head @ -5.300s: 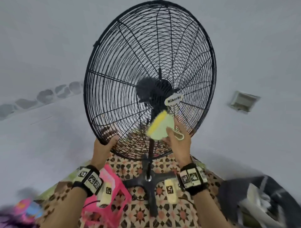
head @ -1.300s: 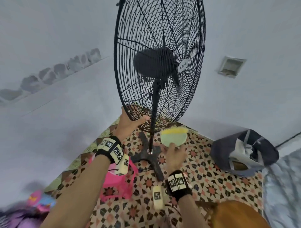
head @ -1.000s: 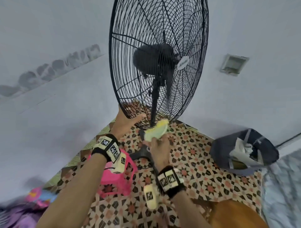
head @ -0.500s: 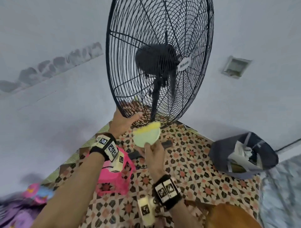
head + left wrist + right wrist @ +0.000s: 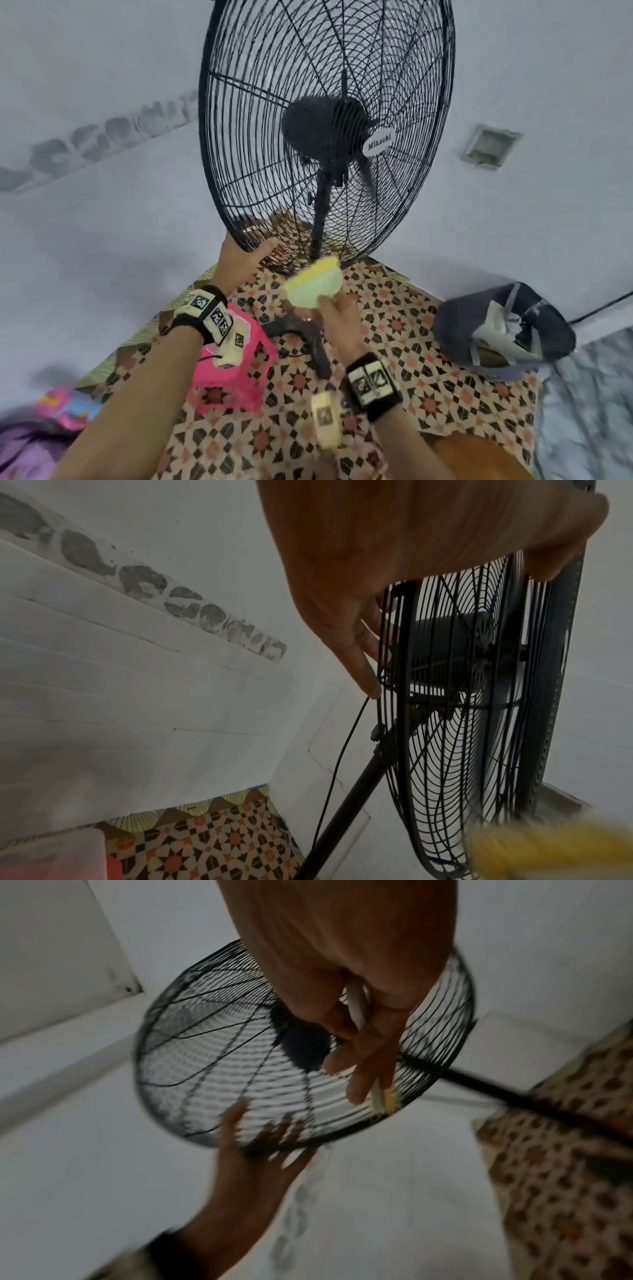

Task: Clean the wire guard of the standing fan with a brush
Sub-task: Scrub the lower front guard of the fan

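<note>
A: Status? Wire guard (image 5: 274, 102) is gripped at its lower rim by the left hand (image 5: 239, 260).

B: Brush (image 5: 313, 284) is held in the right hand (image 5: 337, 313), just under that rim (contact unclear). Cleaned extent cannot be judged.

1. Patterned floor covering (image 5: 394, 342) with star and diamond motifs in orange, black and cream lies across the floor.
2. Pink plastic basket (image 5: 236, 377) sits on the covering, left of centre.
3. Dark blue bag (image 5: 534, 311), mouth open with pale contents showing, rests by the right wall.
4. Pale recessed wall box (image 5: 489, 147) is set into the right wall.
5. Row of grey blotches (image 5: 99, 140) runs along the left wall.
6. Colourful fabric (image 5: 44, 421) lies blurred at lower left.
</note>
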Demonstrator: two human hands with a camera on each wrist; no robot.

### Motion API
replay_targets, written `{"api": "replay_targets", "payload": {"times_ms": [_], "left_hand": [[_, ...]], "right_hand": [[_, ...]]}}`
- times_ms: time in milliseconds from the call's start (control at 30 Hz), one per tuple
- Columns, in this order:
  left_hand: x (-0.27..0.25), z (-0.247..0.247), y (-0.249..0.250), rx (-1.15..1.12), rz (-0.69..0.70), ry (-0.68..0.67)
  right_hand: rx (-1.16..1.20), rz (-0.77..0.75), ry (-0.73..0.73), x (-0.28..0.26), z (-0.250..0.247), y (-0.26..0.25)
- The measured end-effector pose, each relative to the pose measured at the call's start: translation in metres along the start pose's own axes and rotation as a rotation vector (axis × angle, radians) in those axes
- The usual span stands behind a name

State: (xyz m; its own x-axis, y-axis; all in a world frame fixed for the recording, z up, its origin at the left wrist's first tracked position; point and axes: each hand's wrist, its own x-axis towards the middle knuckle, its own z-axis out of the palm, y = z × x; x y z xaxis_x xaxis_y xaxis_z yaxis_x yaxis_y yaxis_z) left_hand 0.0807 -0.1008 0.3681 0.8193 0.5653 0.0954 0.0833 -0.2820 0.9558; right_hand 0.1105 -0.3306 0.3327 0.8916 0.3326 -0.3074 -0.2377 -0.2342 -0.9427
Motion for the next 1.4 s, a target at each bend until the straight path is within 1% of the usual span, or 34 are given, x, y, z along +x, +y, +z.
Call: {"api": "replay_targets", "payload": {"times_ms": [67, 100, 133, 167, 200, 267, 300, 333, 367, 433, 467, 500, 533, 600, 667, 700, 733, 800, 867, 900, 933, 1000, 1033, 1067, 1100, 1167, 1200, 1233, 1333, 1367, 1400], "left_hand": [[0.000, -0.001, -0.004, -0.002, -0.006, 0.042], [0.001, -0.001, -0.006, -0.001, -0.020, 0.047], [0.003, 0.000, -0.009, -0.004, -0.026, 0.050], [0.006, 0.000, -0.013, -0.004, -0.033, 0.054], [0.009, 0.001, -0.017, -0.009, -0.031, 0.061], [0.011, 0.001, -0.018, -0.034, -0.034, 0.074], [0.011, 0.001, -0.016, -0.042, -0.031, 0.074], [0.011, 0.002, -0.015, -0.044, -0.020, 0.071], [0.009, 0.003, -0.011, -0.039, 0.000, 0.069], [0.004, 0.006, -0.008, -0.050, 0.037, 0.071], [0.002, 0.007, -0.006, -0.069, 0.039, 0.071], [0.000, 0.009, -0.001, -0.086, 0.038, 0.072], [0.000, 0.010, -0.001, -0.097, 0.037, 0.076], [0.003, 0.009, -0.007, -0.081, 0.019, 0.086], [0.007, 0.007, -0.014, -0.038, -0.013, 0.110], [0.006, 0.007, -0.016, -0.031, -0.047, 0.133], [0.004, 0.008, -0.019, -0.041, -0.071, 0.155], [-0.007, 0.017, -0.012, -0.114, -0.048, 0.203], [-0.016, 0.030, -0.008, -0.194, -0.050, 0.240], [-0.021, 0.038, -0.008, -0.204, -0.070, 0.247], [-0.024, 0.046, -0.009, -0.187, -0.099, 0.254], [-0.029, 0.062, -0.011, -0.169, -0.162, 0.278], [-0.029, 0.066, -0.012, -0.184, -0.176, 0.297], [-0.029, 0.069, -0.012, -0.197, -0.179, 0.319], [-0.027, 0.070, -0.012, -0.203, -0.166, 0.336], [-0.024, 0.070, -0.013, -0.220, -0.132, 0.321], [-0.024, 0.071, -0.014, -0.224, -0.122, 0.308], [-0.026, 0.071, -0.014, -0.225, -0.109, 0.309], [-0.033, 0.076, -0.016, -0.262, -0.116, 0.336], [-0.033, 0.076, -0.016, -0.282, -0.113, 0.341], [-0.033, 0.076, -0.014, -0.298, -0.111, 0.342]], "right_hand": [[-0.036, 0.061, 0.165, 0.028, -0.016, -0.002], [-0.097, 0.064, 0.214, 0.036, -0.019, -0.009], [-0.180, 0.041, 0.223, 0.038, -0.017, -0.016], [-0.262, -0.014, 0.196, 0.038, -0.011, -0.020], [-0.288, -0.101, 0.139, 0.034, -0.004, -0.027], [-0.255, -0.230, -0.009, 0.024, 0.008, -0.032], [-0.246, -0.246, -0.055, 0.022, 0.008, -0.032], [-0.247, -0.245, -0.060, 0.025, 0.004, -0.031], [-0.271, -0.195, -0.024, 0.031, -0.003, -0.029], [-0.273, -0.030, 0.099, 0.045, -0.017, -0.025], [-0.286, 0.017, 0.161, 0.050, -0.021, -0.022], [-0.317, 0.009, 0.193, 0.052, -0.020, -0.021], [-0.352, -0.044, 0.189, 0.050, -0.020, -0.023], [-0.356, -0.148, 0.089, 0.041, -0.010, -0.033], [-0.178, -0.179, -0.086, 0.026, -0.005, -0.042], [-0.117, -0.162, -0.125, 0.021, -0.004, -0.044], [-0.075, -0.170, -0.125, 0.021, -0.005, -0.040], [-0.084, -0.156, -0.026, 0.030, -0.012, -0.024], [-0.108, -0.143, 0.037, 0.038, -0.022, -0.014], [-0.111, -0.169, 0.027, 0.033, -0.022, -0.018], [-0.101, -0.237, -0.013, 0.031, -0.023, -0.021], [-0.162, -0.343, -0.075, 0.031, -0.023, -0.025], [-0.211, -0.367, -0.069, 0.031, -0.026, -0.030], [-0.255, -0.366, -0.060, 0.042, -0.030, -0.020], [-0.314, -0.309, -0.037, 0.051, -0.038, -0.016], [-0.392, -0.191, 0.025, 0.070, -0.057, -0.004], [-0.410, -0.186, 0.039, 0.079, -0.065, 0.005], [-0.408, -0.234, 0.037, 0.075, -0.067, -0.001], [-0.352, -0.415, -0.137, 0.067, -0.056, -0.017], [-0.341, -0.426, -0.173, 0.063, -0.052, -0.028], [-0.326, -0.426, -0.186, 0.068, -0.049, -0.029]]}}
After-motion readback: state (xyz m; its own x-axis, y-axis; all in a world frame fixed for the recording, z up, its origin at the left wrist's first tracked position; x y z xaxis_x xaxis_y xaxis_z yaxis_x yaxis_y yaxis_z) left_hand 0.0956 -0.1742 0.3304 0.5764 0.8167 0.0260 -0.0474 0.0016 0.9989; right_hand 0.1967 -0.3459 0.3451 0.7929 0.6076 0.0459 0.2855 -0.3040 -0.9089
